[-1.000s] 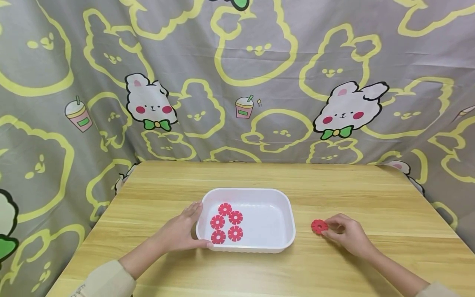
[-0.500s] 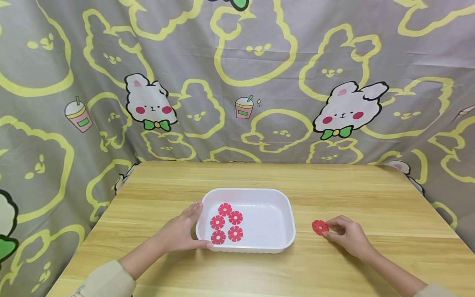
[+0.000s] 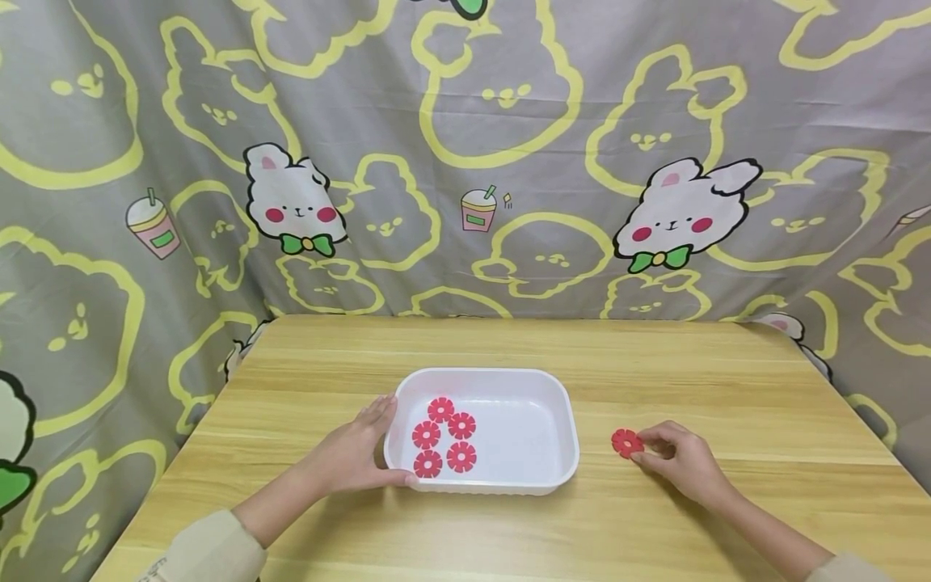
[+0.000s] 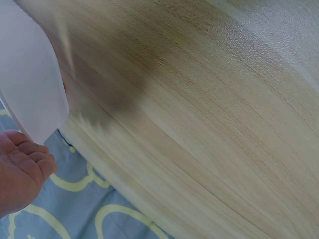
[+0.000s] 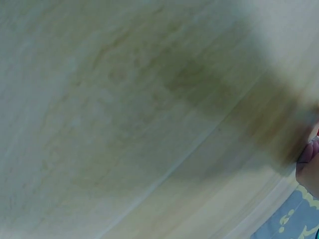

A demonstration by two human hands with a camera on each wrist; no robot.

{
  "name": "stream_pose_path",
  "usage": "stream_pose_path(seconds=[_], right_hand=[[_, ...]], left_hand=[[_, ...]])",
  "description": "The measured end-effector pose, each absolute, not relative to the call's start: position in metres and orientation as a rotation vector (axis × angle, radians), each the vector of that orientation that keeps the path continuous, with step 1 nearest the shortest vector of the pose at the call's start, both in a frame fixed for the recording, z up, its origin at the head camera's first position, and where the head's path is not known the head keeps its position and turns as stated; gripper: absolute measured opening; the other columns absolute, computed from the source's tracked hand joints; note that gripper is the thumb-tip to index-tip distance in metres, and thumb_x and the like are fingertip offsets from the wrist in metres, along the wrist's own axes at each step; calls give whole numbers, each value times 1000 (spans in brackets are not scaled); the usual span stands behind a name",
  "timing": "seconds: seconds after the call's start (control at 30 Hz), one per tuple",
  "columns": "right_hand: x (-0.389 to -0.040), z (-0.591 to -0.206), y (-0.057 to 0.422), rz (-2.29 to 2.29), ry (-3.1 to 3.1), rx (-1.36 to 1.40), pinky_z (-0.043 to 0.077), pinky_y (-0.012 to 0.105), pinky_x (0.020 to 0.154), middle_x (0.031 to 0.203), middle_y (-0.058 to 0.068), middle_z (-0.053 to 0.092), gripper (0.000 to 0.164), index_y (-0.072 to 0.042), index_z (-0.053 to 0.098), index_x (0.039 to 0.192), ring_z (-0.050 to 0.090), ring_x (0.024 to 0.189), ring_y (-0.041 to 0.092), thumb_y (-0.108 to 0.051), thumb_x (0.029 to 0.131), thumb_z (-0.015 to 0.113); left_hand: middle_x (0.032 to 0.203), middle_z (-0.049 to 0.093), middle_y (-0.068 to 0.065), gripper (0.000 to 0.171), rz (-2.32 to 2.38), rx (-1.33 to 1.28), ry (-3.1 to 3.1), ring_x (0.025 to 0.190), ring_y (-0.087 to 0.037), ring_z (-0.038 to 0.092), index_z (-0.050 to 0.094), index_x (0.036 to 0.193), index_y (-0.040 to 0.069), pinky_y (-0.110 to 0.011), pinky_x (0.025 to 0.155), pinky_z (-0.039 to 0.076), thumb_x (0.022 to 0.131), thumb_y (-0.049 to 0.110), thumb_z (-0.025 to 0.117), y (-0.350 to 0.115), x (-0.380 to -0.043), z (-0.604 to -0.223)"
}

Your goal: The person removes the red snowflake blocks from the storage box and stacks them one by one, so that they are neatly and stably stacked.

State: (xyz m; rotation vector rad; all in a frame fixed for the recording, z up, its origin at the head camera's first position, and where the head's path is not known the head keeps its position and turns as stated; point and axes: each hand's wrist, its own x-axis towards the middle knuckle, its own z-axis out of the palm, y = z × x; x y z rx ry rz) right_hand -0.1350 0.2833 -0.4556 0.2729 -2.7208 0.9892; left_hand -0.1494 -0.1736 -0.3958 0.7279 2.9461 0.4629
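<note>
A white plastic tray (image 3: 520, 488) stands mid-table, with several red notched snap discs (image 3: 461, 457) lying in its left half. My left hand (image 3: 354, 454) holds the tray's left end, thumb at the near corner and fingers against the left side. In the left wrist view, that hand (image 4: 22, 167) is at the edge of the white tray (image 4: 35, 74). To the right of the tray, my right hand (image 3: 684, 461) pinches one more red snap disc (image 3: 626, 443) between thumb and fingers. Only a bit of the right hand (image 5: 310, 167) shows in the right wrist view.
The wooden table (image 3: 494, 339) runs back to a grey curtain (image 3: 451, 275) printed with yellow outlines and white rabbits. The same curtain hangs along the left and right sides of the table.
The right hand and its disc have shifted very slightly right since a second ago. The left hand, the tray and the discs in it look the same.
</note>
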Motion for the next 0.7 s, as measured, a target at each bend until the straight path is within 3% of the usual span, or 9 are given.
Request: stream_pose_path(seconds=[0.53, 0.7], right_hand=[[-137, -452, 285, 1014, -2725, 277, 49, 16, 59, 83, 2, 66, 24, -2, 70, 90, 51, 72, -7, -10, 69, 79], [-142, -439, 285, 986, -2627, 353, 49, 17, 58, 82, 8, 65, 24, 2, 69, 92, 51, 71, -7, -3, 69, 77]], left_hand=[[147, 31, -24, 113, 462, 720, 2937, 136, -39, 32, 30, 140, -8, -51, 102, 40, 66, 70, 65, -174, -149, -395], [148, 30, -23, 113, 458, 713, 2935, 136, -39, 31, 30, 141, -8, -52, 101, 41, 66, 70, 65, -174, -149, -394]])
